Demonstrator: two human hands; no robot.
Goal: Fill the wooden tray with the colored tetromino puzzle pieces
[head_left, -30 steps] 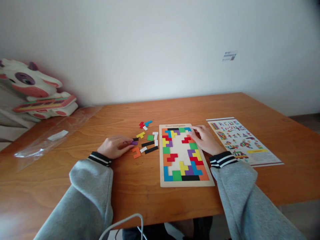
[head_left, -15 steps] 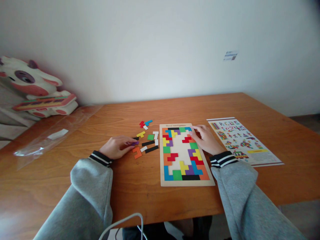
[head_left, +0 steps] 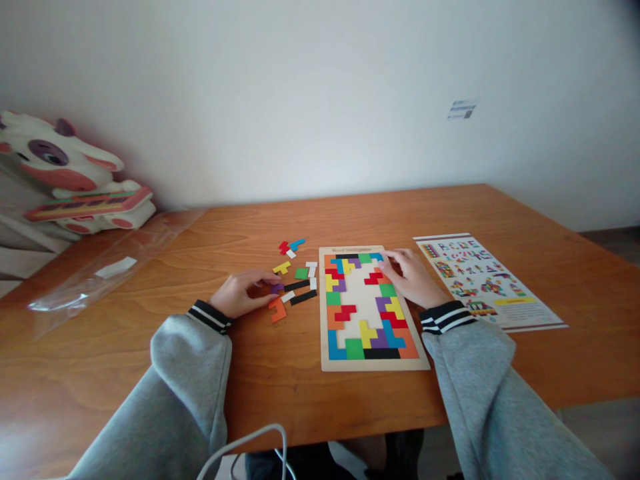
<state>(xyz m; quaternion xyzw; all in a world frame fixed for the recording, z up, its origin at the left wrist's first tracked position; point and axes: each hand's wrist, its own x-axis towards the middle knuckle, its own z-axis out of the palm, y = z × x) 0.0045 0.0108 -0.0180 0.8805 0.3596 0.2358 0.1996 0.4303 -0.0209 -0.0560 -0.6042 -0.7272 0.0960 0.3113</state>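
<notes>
My left hand (head_left: 241, 293) is over the loose puzzle pieces, thumb and fingers apart. Between its fingertips lies a purple piece (head_left: 277, 289), partly hidden by the hand. An orange C-shaped piece (head_left: 278, 310) is just below the thumb, and a black bar (head_left: 297, 285) lies to the right of the fingertips. My right hand (head_left: 413, 277) rests on the upper right edge of the wooden puzzle board (head_left: 327, 366), fingers stretched out and thumb over the pieces inside. Coloured block pieces line the board's sides around a bare middle, with a red piece (head_left: 345, 313) at its left.
Yellow (head_left: 281, 268), green (head_left: 301, 273), white, red and blue (head_left: 297, 245) pieces lie left of the board. A printed pattern sheet (head_left: 520, 313) is at the right. Clear plastic wrap (head_left: 155, 237) and a cow toy with a keyboard (head_left: 85, 207) stand left; a white cable (head_left: 250, 437) crosses the front edge.
My left hand has moved right and its fingers have spread. The purple piece has shifted slightly right and the orange piece slightly right and down. My right hand has stayed on the board.
</notes>
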